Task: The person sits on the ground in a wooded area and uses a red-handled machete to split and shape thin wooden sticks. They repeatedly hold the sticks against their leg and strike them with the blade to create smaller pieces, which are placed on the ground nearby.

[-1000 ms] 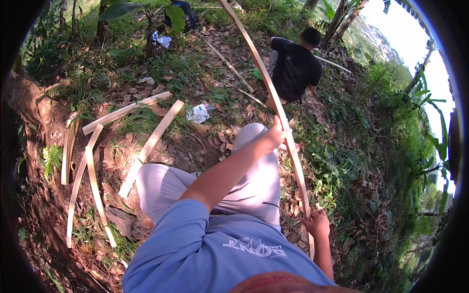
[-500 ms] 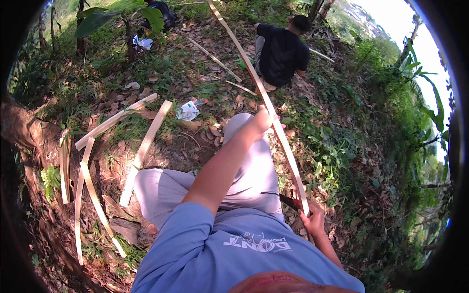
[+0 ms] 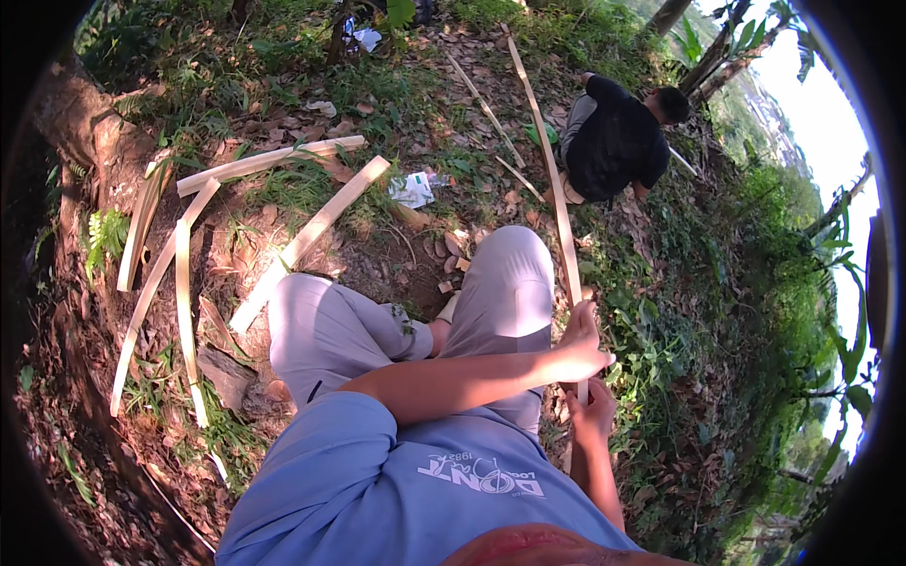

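Observation:
A long, pale bamboo strip (image 3: 552, 179) slants from the far ground down along my right side, past my raised knee. My left arm reaches across my lap, and my left hand (image 3: 582, 347) is closed around the strip beside that knee. Just below it, nearer my body, my right hand (image 3: 593, 407) grips the same strip close to its near end. The two hands almost touch. My forearm and fingers cover part of the strip there. Whether my right hand also holds a tool is hidden.
Several pale strips lie left, among them a broad one (image 3: 311, 241), a layered one (image 3: 269, 165) and a thin one (image 3: 186, 311). A white packet (image 3: 412, 190) rests ahead on dry leaves. A person in black (image 3: 618, 141) sits at the far right. A tree trunk (image 3: 85, 118) stands left.
My left hand has slid down the strip toward my body, ending beside my right hand. The strip now stands steeper and nearer. A dark tool seen by my right hand is no longer visible. My view has shifted.

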The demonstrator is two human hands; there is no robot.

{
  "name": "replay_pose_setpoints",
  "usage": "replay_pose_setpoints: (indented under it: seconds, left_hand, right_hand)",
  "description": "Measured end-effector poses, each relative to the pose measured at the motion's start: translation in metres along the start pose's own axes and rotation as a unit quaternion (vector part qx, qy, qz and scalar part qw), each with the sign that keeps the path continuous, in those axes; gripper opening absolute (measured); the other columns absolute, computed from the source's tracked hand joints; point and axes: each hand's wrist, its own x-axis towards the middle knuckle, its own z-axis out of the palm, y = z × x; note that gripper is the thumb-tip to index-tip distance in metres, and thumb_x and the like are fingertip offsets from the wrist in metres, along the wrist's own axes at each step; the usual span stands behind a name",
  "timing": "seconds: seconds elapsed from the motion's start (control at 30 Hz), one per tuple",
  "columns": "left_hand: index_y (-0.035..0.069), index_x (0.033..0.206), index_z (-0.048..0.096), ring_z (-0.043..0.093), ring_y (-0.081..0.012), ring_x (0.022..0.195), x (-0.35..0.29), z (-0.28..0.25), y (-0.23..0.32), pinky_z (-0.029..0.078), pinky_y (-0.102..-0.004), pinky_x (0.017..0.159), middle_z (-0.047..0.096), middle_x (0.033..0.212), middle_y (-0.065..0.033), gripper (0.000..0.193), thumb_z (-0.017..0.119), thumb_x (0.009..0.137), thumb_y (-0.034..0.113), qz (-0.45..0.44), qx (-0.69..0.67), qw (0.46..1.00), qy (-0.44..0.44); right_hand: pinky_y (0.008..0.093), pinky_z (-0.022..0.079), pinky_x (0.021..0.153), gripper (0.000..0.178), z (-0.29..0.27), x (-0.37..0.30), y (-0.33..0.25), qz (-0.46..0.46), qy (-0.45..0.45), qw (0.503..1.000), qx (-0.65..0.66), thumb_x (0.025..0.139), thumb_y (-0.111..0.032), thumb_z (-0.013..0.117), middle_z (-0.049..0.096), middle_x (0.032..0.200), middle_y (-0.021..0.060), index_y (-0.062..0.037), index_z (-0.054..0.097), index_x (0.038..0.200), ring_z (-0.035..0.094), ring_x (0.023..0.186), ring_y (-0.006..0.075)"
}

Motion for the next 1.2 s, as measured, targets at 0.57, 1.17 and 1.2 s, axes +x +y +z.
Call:
replay_pose_setpoints:
  seconds: [0.57,1.17,1.2]
  left_hand:
    - [-0.005,0.135,0.043,0.07,-0.0233,0.113,0.052,-0.046,-0.012,0.054,-0.0379,0.1,0.073,0.123,-0.0173,0.04,0.063,0.101,0.003,-0.021,-0.283,0.956,0.074]
    - [-0.011,0.162,0.021,0.015,-0.0473,0.161,0.025,-0.174,0.042,0.018,-0.0503,0.131,0.02,0.169,-0.036,0.083,0.063,0.104,0.031,0.214,0.264,0.931,0.133]
    - [-0.007,0.163,0.025,0.015,-0.0452,0.162,-0.006,-0.199,0.047,0.019,-0.0499,0.131,0.02,0.171,-0.0332,0.08,0.063,0.104,0.03,0.2,0.276,0.932,0.12]
  right_hand:
    - [0.0385,0.046,0.068,0.031,-0.03,-0.011,-0.055,0.024,-0.047,0.999,0.007,0.078,-0.011,0.088,0.062,0.092,0.0149,0.0045,0.068,0.096,0.059,0.074,0.0293]
    - [0.0483,0.056,0.089,0.058,0.049,0.263,0.028,0.13,0.053,0.989,-0.052,0.091,-0.05,0.079,0.069,0.106,0.0267,0.0049,0.07,0.109,0.069,0.099,0.0423]
    - [0.0482,0.056,0.091,0.06,0.047,0.259,0.036,0.087,0.08,0.982,-0.146,0.091,-0.051,0.079,0.068,0.11,0.026,0.0032,0.07,0.115,0.069,0.103,0.0422]
